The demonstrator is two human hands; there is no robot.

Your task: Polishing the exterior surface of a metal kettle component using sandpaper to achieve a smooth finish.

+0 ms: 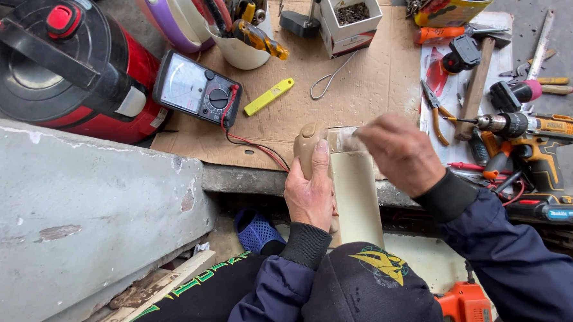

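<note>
A: The beige moulded plastic casing, long and smooth, lies across our lap and reaches up onto the edge of the brown cardboard sheet. Our left hand clasps its rounded handle end, thumb laid along the top.

B: And our right hand hangs over the far end, fingers pinched on something small and pale, perhaps a rag; we cannot tell for sure.

A: We judge the casing light and stiff, but slick and liable to crack if squeezed hard. The thick handle end looks the safest hold.

B: The analogue multimeter sits to our left, its red lead running toward the casing. The yellow-and-black cordless drill lies to our right.
</note>
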